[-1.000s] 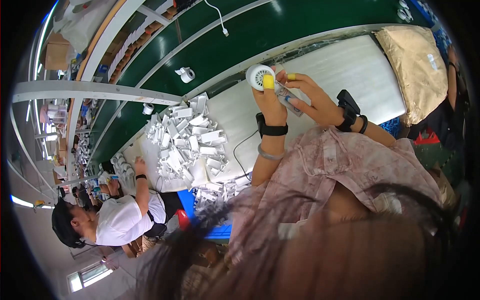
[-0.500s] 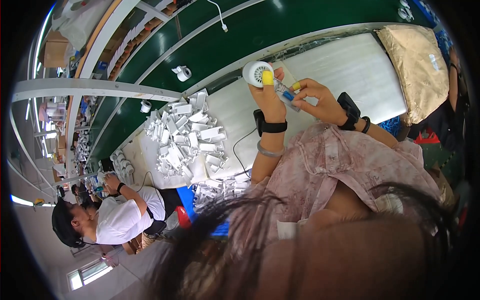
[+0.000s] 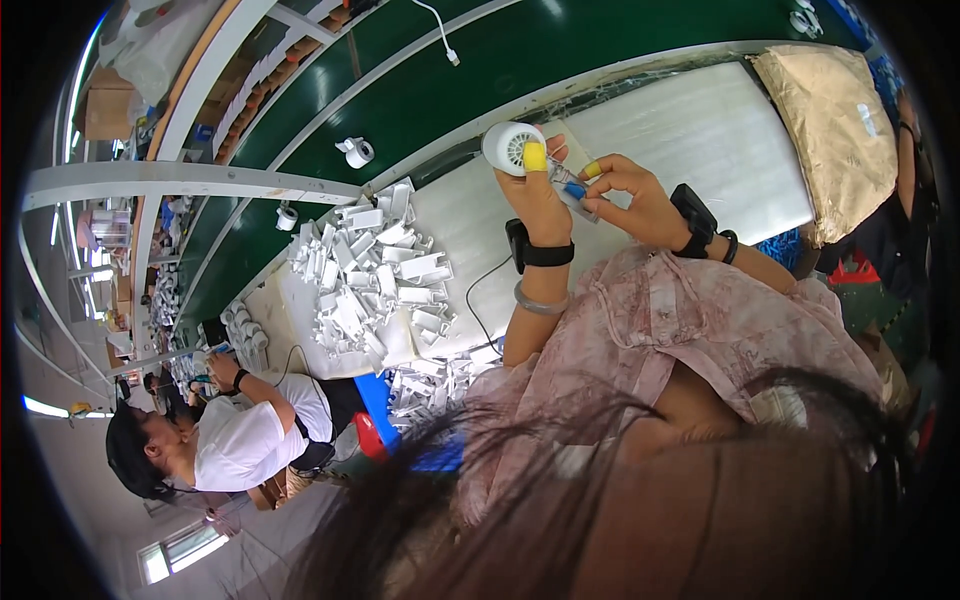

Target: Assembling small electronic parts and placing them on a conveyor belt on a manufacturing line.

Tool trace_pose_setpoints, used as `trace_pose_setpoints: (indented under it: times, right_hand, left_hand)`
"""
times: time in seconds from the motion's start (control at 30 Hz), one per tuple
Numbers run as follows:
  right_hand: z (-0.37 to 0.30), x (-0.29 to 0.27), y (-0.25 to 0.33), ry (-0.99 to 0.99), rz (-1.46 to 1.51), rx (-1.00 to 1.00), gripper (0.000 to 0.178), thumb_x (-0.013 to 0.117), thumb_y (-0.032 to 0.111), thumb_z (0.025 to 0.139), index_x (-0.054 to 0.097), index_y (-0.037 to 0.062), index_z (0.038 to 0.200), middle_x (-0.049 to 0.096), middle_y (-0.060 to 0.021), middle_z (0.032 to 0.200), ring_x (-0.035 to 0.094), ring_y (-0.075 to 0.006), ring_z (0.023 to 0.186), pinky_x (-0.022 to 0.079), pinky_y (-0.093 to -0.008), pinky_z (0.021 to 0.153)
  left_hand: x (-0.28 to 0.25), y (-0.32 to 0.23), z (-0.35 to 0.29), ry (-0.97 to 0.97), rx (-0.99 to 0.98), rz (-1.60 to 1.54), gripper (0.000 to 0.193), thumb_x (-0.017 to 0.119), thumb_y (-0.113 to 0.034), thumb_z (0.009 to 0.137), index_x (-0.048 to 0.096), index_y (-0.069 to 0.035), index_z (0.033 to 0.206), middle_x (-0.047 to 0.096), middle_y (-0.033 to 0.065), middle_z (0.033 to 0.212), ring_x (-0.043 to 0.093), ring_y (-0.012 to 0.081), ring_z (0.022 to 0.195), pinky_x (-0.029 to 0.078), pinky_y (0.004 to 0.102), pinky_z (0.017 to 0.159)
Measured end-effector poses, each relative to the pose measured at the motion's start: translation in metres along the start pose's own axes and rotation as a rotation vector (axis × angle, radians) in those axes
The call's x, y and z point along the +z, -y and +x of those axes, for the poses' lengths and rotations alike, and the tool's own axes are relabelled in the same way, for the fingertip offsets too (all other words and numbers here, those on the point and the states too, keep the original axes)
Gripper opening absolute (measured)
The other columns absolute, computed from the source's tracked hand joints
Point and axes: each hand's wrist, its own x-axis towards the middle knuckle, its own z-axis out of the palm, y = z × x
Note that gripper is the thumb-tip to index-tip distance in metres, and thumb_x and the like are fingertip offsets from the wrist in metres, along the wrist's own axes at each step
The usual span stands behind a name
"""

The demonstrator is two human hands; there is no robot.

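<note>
Upright in my left hand [image 3: 545,205] is a white round-headed device [image 3: 507,148] with a slotted grille, like a small fan. The thumb, wrapped in yellow tape, presses beside the grille. My right hand [image 3: 635,205] is closed on a slim clear-and-blue piece [image 3: 575,190], whose exact kind I cannot make out. That piece reaches toward the underside of the white device, close to my left palm. Yellow tape also covers a finger of the right hand. Both hands are over the pale work surface [image 3: 690,140].
White plastic parts [image 3: 370,270] are heaped to the left, with more in a blue bin [image 3: 440,458] below. A green conveyor [image 3: 510,50] carries white devices [image 3: 356,152] and a white cable [image 3: 440,30]. A brown paper package [image 3: 830,140] lies right. A co-worker [image 3: 250,440] sits at left.
White devices on the conveyor have shifted slightly left and down. The co-worker's hands have moved a little. My hands keep nearly the same place and hold.
</note>
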Motion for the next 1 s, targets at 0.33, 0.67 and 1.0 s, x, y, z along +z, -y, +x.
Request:
trace_pose_setpoints:
  times: [0.33,0.67,1.0]
  right_hand:
    - [0.005,-0.005,-0.002,-0.092,-0.105,0.032,0.009,0.067,0.005,0.082,0.064,0.0037,0.09,0.059,-0.0114,0.106,0.057,-0.0214,0.101,0.044,-0.0306,0.088]
    - [0.0,-0.004,-0.008,-0.101,-0.471,-0.199,0.02,0.071,0.004,0.075,0.067,0.0063,0.094,0.059,-0.0093,0.107,0.057,-0.027,0.1,0.046,-0.0344,0.086]
    - [-0.004,-0.005,-0.012,-0.147,-0.402,-0.193,0.017,0.07,0.007,0.077,0.068,0.0089,0.094,0.059,-0.0074,0.108,0.057,-0.0254,0.096,0.044,-0.0349,0.083]
  left_hand:
    - [0.004,-0.006,-0.005,0.04,-0.035,-0.007,0.035,0.054,-0.019,0.094,0.044,-0.001,0.121,0.059,0.0148,0.116,0.064,0.0237,0.092,0.055,0.0352,0.077]
    - [0.003,-0.004,-0.007,0.059,-0.093,-0.04,0.038,0.054,-0.024,0.094,0.042,-0.002,0.123,0.057,0.0147,0.12,0.063,0.0247,0.096,0.054,0.0361,0.079]
    - [0.002,0.001,-0.007,0.05,-0.093,-0.054,0.039,0.054,-0.025,0.095,0.042,-0.003,0.124,0.058,0.0147,0.12,0.063,0.0249,0.096,0.055,0.0357,0.079]
